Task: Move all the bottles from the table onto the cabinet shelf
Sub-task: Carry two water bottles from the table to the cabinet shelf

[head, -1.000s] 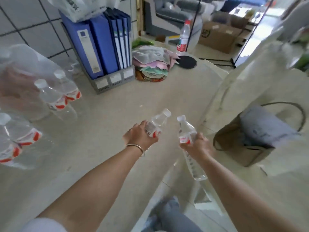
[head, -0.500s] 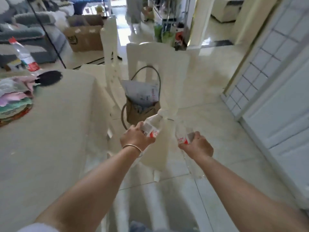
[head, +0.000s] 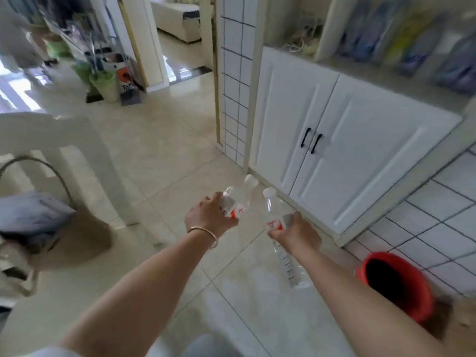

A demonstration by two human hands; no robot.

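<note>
Carrying two bottles, I judge this trip as about half done: they are off the table, but not yet on the shelf. My left hand (head: pixel 210 219) has its fingers curled round the body of the left bottle (head: pixel 238 199), whose cap points up toward 1 o'clock. My right hand (head: pixel 296 233) grips the right bottle (head: pixel 273 220) at its red label, neck up and the bottom hanging below the fist. Both bottles are in the air over the floor, near each other but not touching. The table is out of view, so I cannot tell how many bottles wait there. The cabinet (head: pixel 334 150) stands at 1 o'clock with its two doors closed; the open shelf (head: pixel 386 73) above them, at 2 o'clock, is the goal in my judgement. Blurred packets stand along its right part, so free room looks to be more at the left end. The floor between me and the cabinet is open. A red bucket (head: pixel 396 287) stands at 4 o'clock near my right forearm, and a white chair (head: pixel 64 140) with a bag (head: pixel 38 222) stands at 9 o'clock; I would keep between them.
</note>
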